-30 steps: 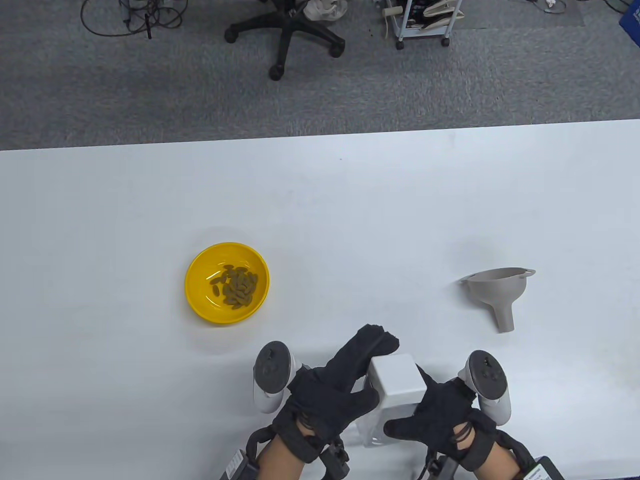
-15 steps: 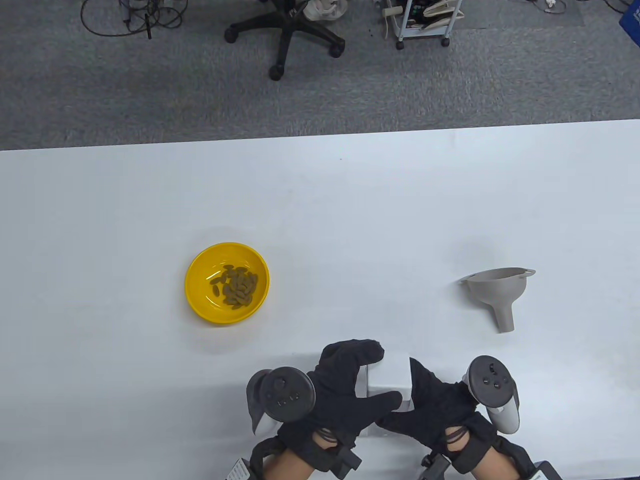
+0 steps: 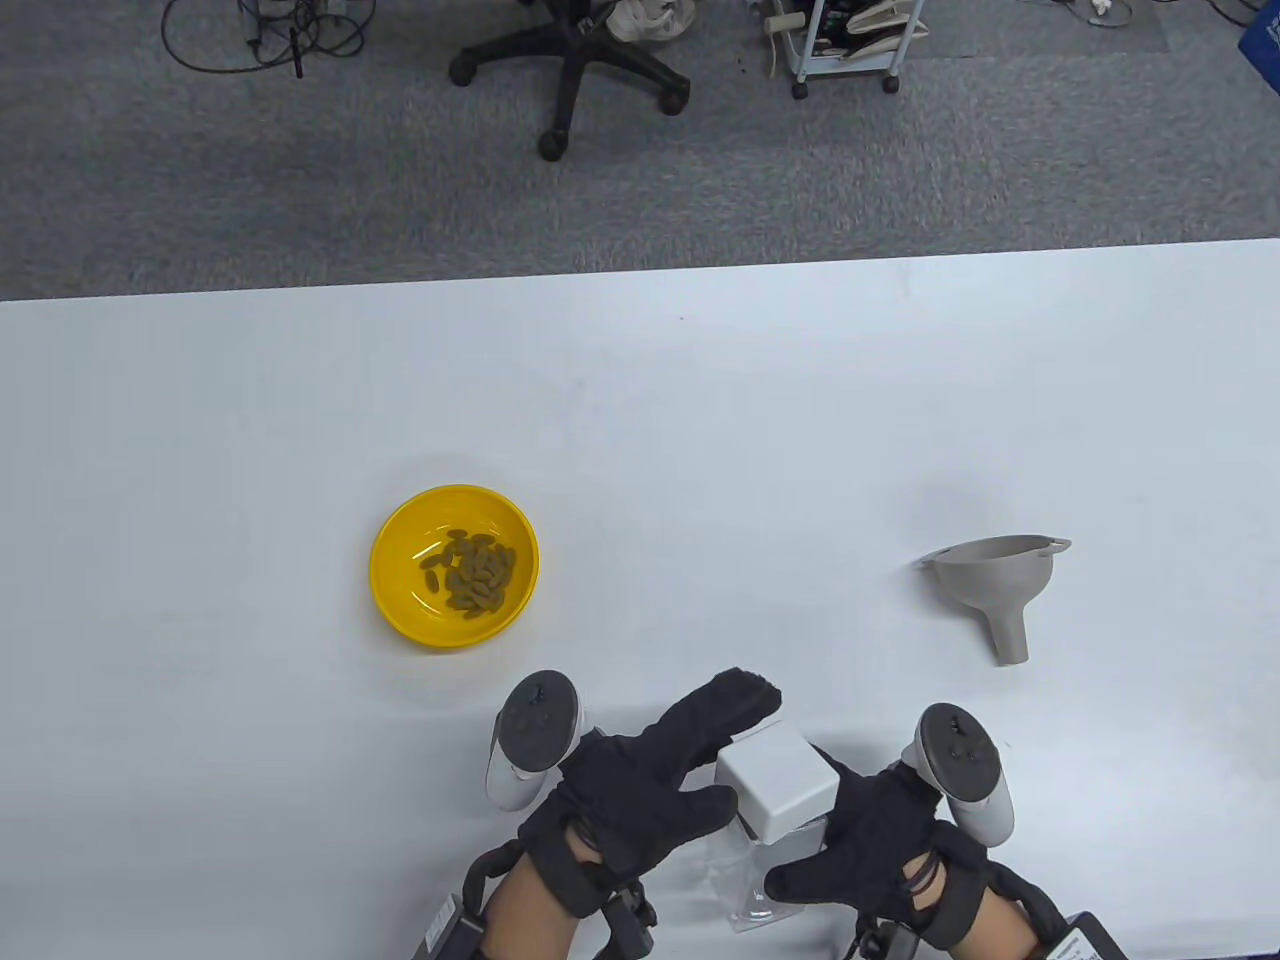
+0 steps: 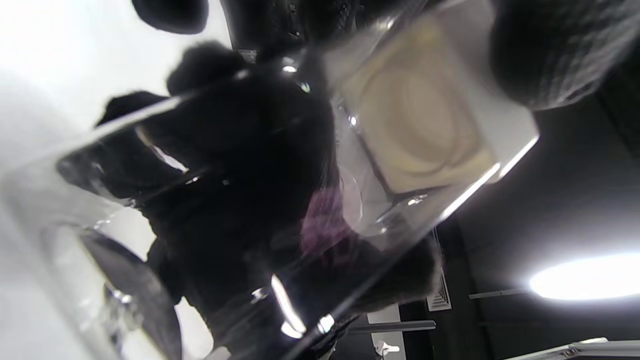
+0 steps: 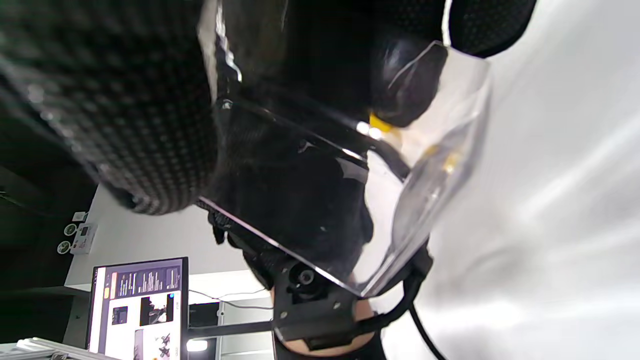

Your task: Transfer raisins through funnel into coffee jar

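The coffee jar (image 3: 745, 880) is clear with a white square lid (image 3: 778, 778) and stands tilted at the table's front edge between both hands. My left hand (image 3: 745, 745) holds the lid, fingers behind it and thumb on its near left side. My right hand (image 3: 815, 830) grips the glass body from the right. The jar's glass fills the left wrist view (image 4: 200, 200), with the lid (image 4: 425, 110) at upper right, and also shows in the right wrist view (image 5: 425, 165). The raisins (image 3: 470, 572) lie in a yellow bowl (image 3: 385, 570) to the left. The grey funnel (image 3: 995, 580) lies on its side to the right.
The white table (image 3: 700, 420) spreads behind the hands. Beyond its far edge is grey carpet with an office chair base (image 3: 570, 70) and a wheeled cart (image 3: 840, 50). A monitor (image 5: 137, 300) shows in the right wrist view.
Half a second ago my left hand was curled over the lid with its wrist turned right. It has turned back and its fingers have stretched out. The jar has tilted slightly left.
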Available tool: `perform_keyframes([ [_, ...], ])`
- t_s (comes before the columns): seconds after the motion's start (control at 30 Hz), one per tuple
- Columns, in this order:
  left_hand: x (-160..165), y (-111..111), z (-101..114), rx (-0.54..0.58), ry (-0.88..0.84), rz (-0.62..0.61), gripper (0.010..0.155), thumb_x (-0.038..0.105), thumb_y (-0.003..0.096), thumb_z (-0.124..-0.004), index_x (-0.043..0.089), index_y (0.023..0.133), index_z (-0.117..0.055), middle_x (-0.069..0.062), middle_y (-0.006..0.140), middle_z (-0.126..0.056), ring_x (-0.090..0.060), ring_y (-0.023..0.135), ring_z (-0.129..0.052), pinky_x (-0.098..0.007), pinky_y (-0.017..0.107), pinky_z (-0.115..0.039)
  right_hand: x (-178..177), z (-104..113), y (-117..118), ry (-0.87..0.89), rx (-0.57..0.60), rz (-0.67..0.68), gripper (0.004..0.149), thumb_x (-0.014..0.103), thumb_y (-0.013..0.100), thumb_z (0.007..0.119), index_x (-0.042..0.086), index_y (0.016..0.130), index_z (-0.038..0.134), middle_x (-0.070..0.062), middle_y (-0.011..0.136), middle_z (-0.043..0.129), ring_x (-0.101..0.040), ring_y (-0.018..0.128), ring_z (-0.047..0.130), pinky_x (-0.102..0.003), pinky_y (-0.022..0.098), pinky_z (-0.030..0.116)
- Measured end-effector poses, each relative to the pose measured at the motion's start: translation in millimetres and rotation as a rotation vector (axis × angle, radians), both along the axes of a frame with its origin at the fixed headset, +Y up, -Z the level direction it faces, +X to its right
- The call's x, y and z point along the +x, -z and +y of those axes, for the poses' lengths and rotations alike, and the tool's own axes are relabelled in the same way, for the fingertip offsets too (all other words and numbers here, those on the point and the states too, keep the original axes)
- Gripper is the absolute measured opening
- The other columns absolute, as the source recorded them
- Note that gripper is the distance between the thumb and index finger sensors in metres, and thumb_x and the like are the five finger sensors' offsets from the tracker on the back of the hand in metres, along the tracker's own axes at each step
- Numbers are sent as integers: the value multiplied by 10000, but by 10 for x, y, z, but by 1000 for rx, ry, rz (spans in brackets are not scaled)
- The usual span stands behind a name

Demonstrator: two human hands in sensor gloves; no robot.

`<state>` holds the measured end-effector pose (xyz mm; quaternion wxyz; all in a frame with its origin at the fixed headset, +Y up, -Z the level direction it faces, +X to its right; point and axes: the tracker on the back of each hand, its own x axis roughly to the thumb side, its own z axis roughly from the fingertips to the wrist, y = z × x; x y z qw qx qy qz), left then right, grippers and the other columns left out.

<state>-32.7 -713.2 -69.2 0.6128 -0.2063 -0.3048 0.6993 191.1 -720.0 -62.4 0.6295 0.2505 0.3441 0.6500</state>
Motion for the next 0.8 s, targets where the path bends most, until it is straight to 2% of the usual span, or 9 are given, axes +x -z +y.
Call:
perform_keyframes([
  [0.07,57,-23,34,-13,-46,-48,862,694,482,-855,406,1148,-390,-25,1275,-522,-427,1151,-448,-689,781,-459,-28,2,-17,4,-13,-7,935,569,309,1045,163,1011,579,-150,941,776,-388,795,838,-606,641,689],
  [0.13,63,-61,109,18,56,-18,846,688,487,-872,422,1127,-387,-28,1250,-539,-402,1140,-484,-692,782,-450,-12,22,-33,-14,-1,-39,925,561,313,1046,155,1005,585,-159,929,779,-394,780,841,-603,623,702],
  [0.2,28,-107,207,115,208,193,803,704,472,-889,417,1081,-453,-13,1172,-653,-355,1089,-597,-658,775,-507,48,40,-44,-80,29,-121,922,552,319,1051,145,1002,586,-169,922,773,-403,773,832,-606,620,693],
  [0.27,50,-188,266,207,406,407,790,680,438,-921,424,1048,-490,-18,1133,-701,-358,1050,-668,-644,763,-551,108,79,-41,-244,170,-278,920,534,314,1063,146,999,585,-177,922,766,-414,775,818,-613,619,684],
  [0.33,92,-216,254,255,507,481,785,700,437,-891,432,1048,-478,-17,1126,-706,-361,1041,-681,-628,755,-578,129,64,-32,-334,233,-349,927,554,291,1056,156,988,593,-158,917,782,-397,771,840,-598,614,708],
  [0.43,114,-165,189,203,428,416,829,688,445,-833,369,1096,-432,-68,1160,-628,-415,1051,-620,-632,753,-561,152,24,2,-283,168,-328,934,552,290,1061,154,988,585,-163,923,772,-401,778,831,-602,620,698],
  [0.53,-15,-69,63,39,242,294,1027,805,400,-708,296,1137,-205,-111,1214,-485,-431,1072,-570,-630,765,-545,196,39,21,-221,137,-301,941,554,295,1058,149,992,573,-166,930,764,-405,785,825,-606,622,691],
  [0.67,-131,19,-55,-19,120,140,957,770,427,-735,371,1148,-249,-64,1248,-463,-429,1104,-530,-649,780,-501,176,71,19,-174,140,-243,945,566,295,1051,154,996,570,-160,934,763,-399,787,829,-602,623,698],
  [0.8,-123,42,-100,-41,34,88,943,738,442,-787,389,1146,-265,-20,1264,-464,-429,1118,-530,-667,782,-487,77,49,-13,-111,83,-138,948,580,307,1042,151,1002,560,-156,938,760,-393,791,829,-598,625,699],
])
